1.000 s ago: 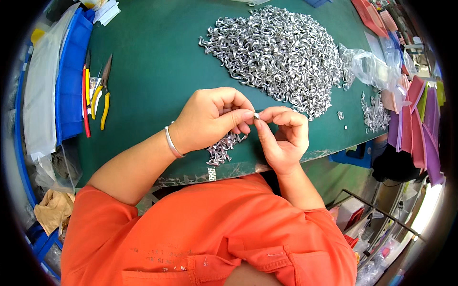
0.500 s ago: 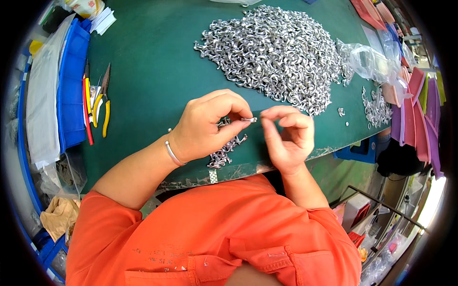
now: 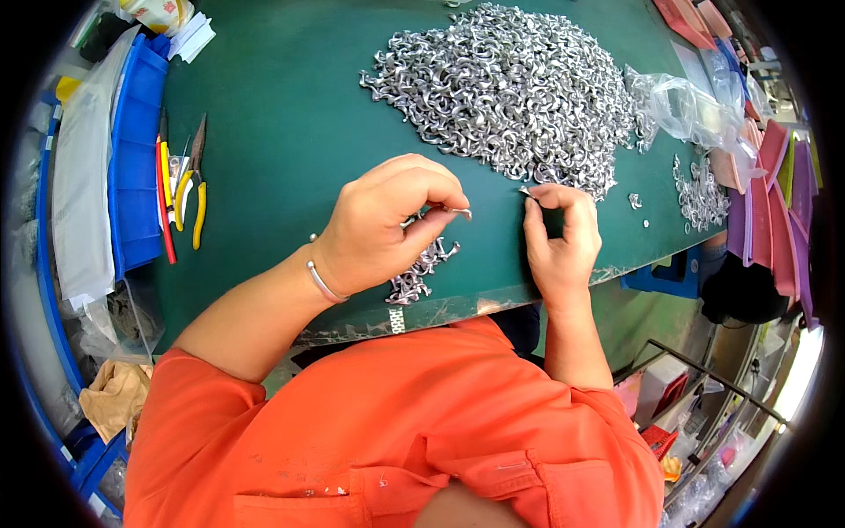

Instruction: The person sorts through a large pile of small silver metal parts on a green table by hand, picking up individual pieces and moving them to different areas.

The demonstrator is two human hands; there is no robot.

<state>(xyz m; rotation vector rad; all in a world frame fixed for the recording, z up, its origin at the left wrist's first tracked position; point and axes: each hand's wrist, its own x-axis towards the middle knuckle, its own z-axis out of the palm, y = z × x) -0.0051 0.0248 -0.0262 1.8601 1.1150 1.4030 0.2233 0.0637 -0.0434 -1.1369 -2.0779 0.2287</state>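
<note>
Between thumb and forefinger, my left hand [image 3: 374,224] pinches a small curved metal piece [image 3: 464,211], whose shiny end sticks out past the fingertips. My right hand [image 3: 568,236] is to its right, apart from it, and pinches another small curved metal piece [image 3: 526,191] near the front edge of the big heap. That heap of silvery curved metal pieces [image 3: 510,92] covers the far middle of the green table. A small cluster of similar pieces [image 3: 412,283] lies below my left hand, partly hidden by it.
At the left are a blue plastic bin [image 3: 136,167], pliers with yellow handles [image 3: 194,180] and a red-handled tool [image 3: 165,207]. Beyond my right hand lie a clear plastic bag [image 3: 682,110] and a little pile of small clear or silvery parts [image 3: 701,195]. Pink and purple sheets [image 3: 775,211] stand at the right.
My right hand has moved right and slightly away from my left, and a metal piece now shows in its fingertips. My left hand has barely moved, still pinching its piece.
</note>
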